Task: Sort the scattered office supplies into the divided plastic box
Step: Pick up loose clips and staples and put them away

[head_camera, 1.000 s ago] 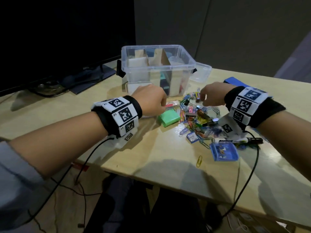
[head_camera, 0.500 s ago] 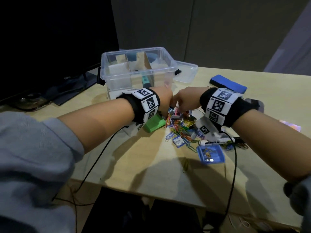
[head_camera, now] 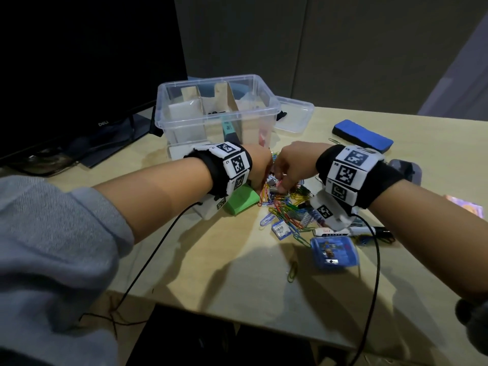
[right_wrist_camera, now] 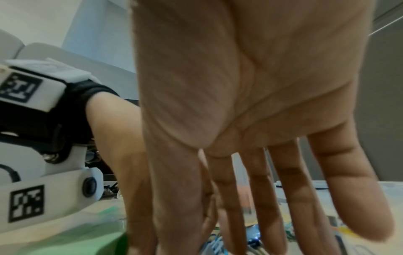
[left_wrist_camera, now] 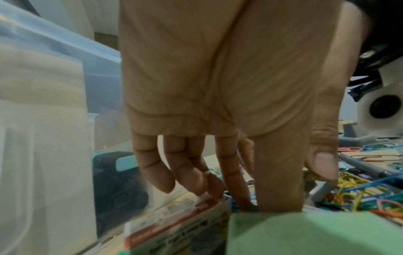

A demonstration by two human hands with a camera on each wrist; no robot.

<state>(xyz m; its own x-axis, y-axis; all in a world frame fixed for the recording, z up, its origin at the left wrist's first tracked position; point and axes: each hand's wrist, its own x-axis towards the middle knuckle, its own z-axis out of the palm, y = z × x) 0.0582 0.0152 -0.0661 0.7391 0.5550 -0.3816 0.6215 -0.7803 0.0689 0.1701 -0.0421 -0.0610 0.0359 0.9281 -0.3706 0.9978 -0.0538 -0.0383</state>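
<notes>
Paper clips (head_camera: 284, 207) lie heaped under both sets of fingertips, just before the clear box (head_camera: 216, 112). Left hand (left_wrist_camera: 218, 103) and right hand (right_wrist_camera: 250, 120) reach down, fingers straight and slightly spread, gripping nothing visible.

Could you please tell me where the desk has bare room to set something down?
Bare desk lies near its front edge, left of the blue case. It is crowded before the clear box, where both hands reach into the paper clips.

Green block (head_camera: 240, 201), blue eraser (head_camera: 362, 136)
</notes>
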